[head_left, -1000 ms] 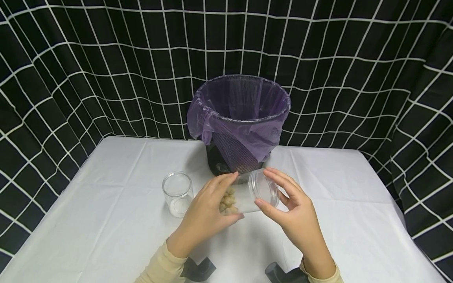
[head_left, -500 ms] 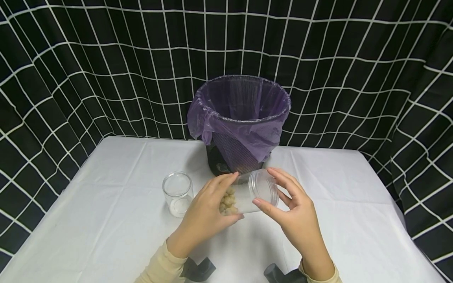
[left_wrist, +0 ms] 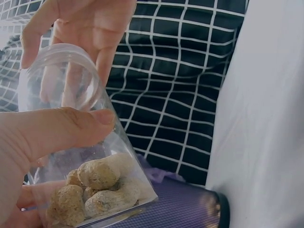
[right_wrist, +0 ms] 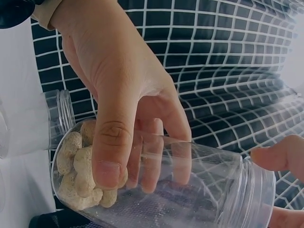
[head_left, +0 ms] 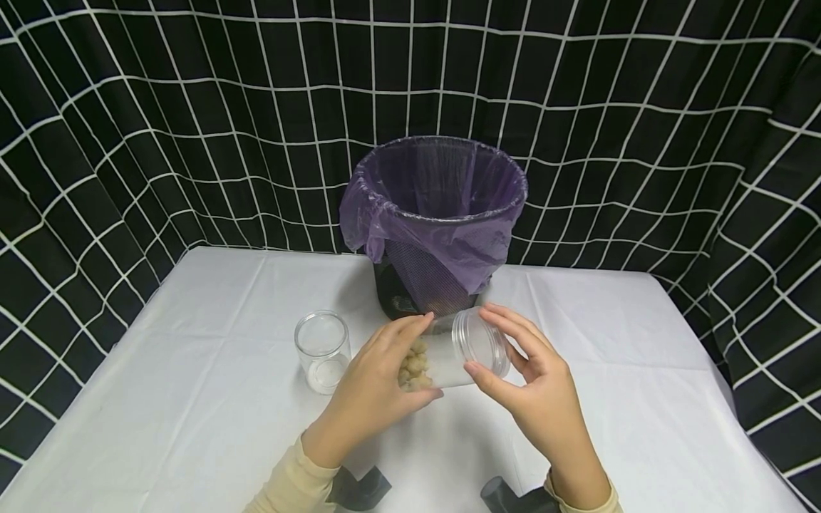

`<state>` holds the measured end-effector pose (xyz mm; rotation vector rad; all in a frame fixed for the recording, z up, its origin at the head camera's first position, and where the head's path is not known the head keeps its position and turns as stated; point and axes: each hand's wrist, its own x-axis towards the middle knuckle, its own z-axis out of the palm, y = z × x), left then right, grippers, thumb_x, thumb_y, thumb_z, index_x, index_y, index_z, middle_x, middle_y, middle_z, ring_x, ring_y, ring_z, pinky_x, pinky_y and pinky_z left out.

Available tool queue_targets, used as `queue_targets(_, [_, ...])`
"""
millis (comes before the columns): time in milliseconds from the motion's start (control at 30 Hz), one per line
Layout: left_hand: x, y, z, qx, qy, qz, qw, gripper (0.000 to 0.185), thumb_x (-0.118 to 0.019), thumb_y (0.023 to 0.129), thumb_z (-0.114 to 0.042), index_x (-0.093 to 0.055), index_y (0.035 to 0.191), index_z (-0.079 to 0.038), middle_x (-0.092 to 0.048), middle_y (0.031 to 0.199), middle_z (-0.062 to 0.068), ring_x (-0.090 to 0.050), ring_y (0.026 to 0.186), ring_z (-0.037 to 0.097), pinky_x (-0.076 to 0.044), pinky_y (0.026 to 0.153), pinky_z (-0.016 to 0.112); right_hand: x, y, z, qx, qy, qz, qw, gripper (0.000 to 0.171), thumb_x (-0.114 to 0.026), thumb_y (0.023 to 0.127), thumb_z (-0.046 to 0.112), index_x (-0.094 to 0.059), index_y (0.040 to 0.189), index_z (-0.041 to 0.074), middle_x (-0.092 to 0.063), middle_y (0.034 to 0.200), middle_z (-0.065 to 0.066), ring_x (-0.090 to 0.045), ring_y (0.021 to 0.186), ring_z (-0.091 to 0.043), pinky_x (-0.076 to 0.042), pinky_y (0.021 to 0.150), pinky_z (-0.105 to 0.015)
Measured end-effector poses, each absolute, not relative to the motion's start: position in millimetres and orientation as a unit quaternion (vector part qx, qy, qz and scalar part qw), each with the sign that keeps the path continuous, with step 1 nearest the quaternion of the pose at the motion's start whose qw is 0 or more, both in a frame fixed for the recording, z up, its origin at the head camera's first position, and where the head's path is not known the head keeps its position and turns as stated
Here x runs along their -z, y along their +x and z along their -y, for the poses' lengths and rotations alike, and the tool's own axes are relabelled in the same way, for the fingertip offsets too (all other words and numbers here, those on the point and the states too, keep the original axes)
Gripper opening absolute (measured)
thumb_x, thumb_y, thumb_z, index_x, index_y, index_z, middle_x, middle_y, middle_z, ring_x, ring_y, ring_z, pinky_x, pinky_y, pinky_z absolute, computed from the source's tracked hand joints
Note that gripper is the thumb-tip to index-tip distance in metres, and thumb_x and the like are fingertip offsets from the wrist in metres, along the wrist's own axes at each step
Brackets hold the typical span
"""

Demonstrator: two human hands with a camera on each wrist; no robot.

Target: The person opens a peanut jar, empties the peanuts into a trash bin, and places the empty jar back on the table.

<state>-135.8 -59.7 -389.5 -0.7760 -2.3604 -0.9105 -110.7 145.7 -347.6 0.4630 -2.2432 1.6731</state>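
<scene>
A clear plastic jar (head_left: 445, 360) lies tilted on its side above the white table (head_left: 192, 399), its mouth pointing right. Peanuts in shells (head_left: 413, 367) are heaped at its bottom end. My left hand (head_left: 385, 370) grips the jar's body near the peanuts. My right hand (head_left: 526, 377) pinches the threaded mouth rim between thumb and fingers. In the left wrist view my thumb (left_wrist: 52, 130) presses on the jar (left_wrist: 80, 142) above the peanuts (left_wrist: 95, 185). In the right wrist view the left hand (right_wrist: 118, 95) wraps round the jar (right_wrist: 204, 190). No lid shows on the jar.
A second clear jar (head_left: 322, 350) stands upright, with nothing in it, left of my hands. A black bin with a purple liner (head_left: 436, 214) stands at the back of the table, just behind the jar. Black curtain with a white grid encloses the table.
The jar's mouth and my right hand have shifted very slightly to the right. My left hand has kept its grip.
</scene>
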Motion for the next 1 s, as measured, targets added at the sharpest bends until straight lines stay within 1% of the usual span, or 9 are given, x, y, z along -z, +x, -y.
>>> queue_targets(167, [389.3,-135.5,60.0,0.333,-0.283,0.866,0.243,0.089,-0.094,0.064,-0.026,-0.052,0.142,-0.012,-0.059,0.135,0.009,-0.059,0.123,0.025,-0.051,0.104,0.040,347.9,-111.1,-145.4,-0.589,0.166,0.775,0.156,0.054,-0.076,0.079,-0.008,-0.063,0.130,0.004,-0.056,0.140,0.002,-0.048,0.136,-0.008,-0.043,0.107,-0.013])
queue_targets(300, [389.7,-136.1,60.1,0.333,-0.285,0.865,0.245,0.089,-0.094,0.064,-0.025,-0.052,0.141,-0.011,-0.059,0.135,0.008,-0.060,0.123,0.025,-0.051,0.105,0.039,348.5,-111.8,-145.7,-0.599,0.172,0.765,0.161,0.053,-0.075,0.078,-0.010,-0.063,0.129,0.000,-0.058,0.139,0.002,-0.048,0.135,-0.008,-0.043,0.107,-0.014])
queue_targets(500, [389.7,-137.9,60.6,0.340,-0.292,0.858,0.253,0.089,-0.093,0.065,-0.023,-0.050,0.142,-0.009,-0.059,0.136,0.008,-0.060,0.123,0.025,-0.050,0.107,0.038,348.9,-113.1,-147.8,-0.634,0.179,0.731,0.179,0.052,-0.073,0.077,-0.016,-0.062,0.127,-0.006,-0.059,0.139,-0.007,-0.051,0.134,-0.010,-0.045,0.107,-0.020])
queue_targets(600, [387.4,-138.5,64.0,0.358,-0.283,0.855,0.248,0.089,-0.093,0.064,-0.022,-0.051,0.142,-0.010,-0.060,0.137,0.008,-0.059,0.125,0.025,-0.049,0.108,0.038,348.4,-113.5,-148.7,-0.643,0.166,0.725,0.183,0.052,-0.073,0.077,-0.017,-0.062,0.127,-0.007,-0.059,0.139,-0.008,-0.052,0.133,-0.010,-0.045,0.107,-0.020])
queue_targets(800, [383.6,-139.6,70.4,0.386,-0.243,0.857,0.240,0.089,-0.093,0.064,-0.020,-0.052,0.142,-0.012,-0.059,0.138,0.009,-0.058,0.126,0.027,-0.049,0.108,0.041,347.4,-111.6,-150.6,-0.636,0.106,0.745,0.173,0.051,-0.076,0.077,-0.011,-0.065,0.127,-0.002,-0.061,0.137,-0.002,-0.053,0.132,-0.009,-0.045,0.105,-0.014])
queue_targets(1000, [377.5,-140.9,77.9,0.410,-0.175,0.859,0.251,0.092,-0.093,0.065,-0.021,-0.049,0.145,-0.011,-0.059,0.138,0.011,-0.056,0.128,0.029,-0.049,0.109,0.045,353.0,-114.0,-150.6,-0.589,0.069,0.792,0.146,0.049,-0.081,0.080,0.005,-0.068,0.127,0.009,-0.061,0.138,0.006,-0.052,0.131,-0.001,-0.042,0.102,-0.007])
